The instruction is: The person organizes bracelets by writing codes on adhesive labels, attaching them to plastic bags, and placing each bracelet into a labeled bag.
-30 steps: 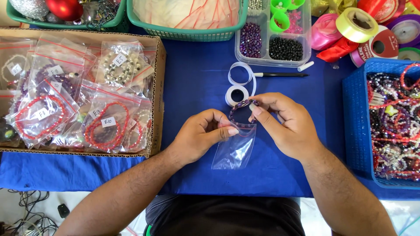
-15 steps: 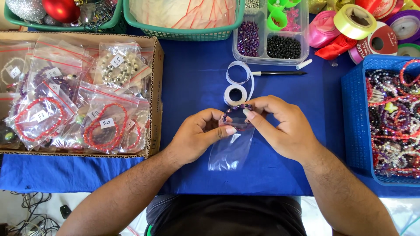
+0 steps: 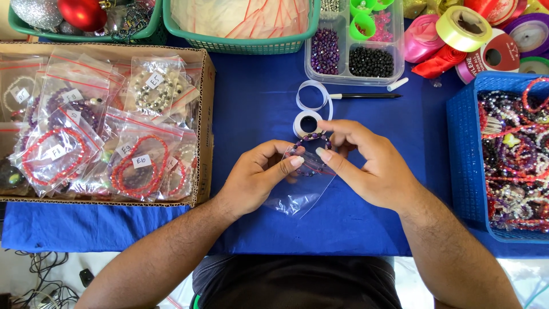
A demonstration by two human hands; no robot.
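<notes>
Clear plastic crinkles in my grip: my left hand (image 3: 257, 177) pinches one lip of a small zip bag (image 3: 303, 189) between thumb and forefinger, and my right hand (image 3: 372, 166) closes on the other lip along with a purple beaded bracelet (image 3: 311, 154). The bracelet sits right at the bag's mouth, between my two thumbs, partly inside as far as I can tell. The bag's long axis runs from that mouth down toward me over the blue tabletop (image 3: 257, 103). Just beyond my fingers lies a white tape roll (image 3: 307, 123), then a black pen (image 3: 366, 96) and a clear bead organiser (image 3: 354, 57). A cardboard box of bagged bracelets (image 3: 203, 114) sits left, a blue basket of beads (image 3: 463, 154) right.
</notes>
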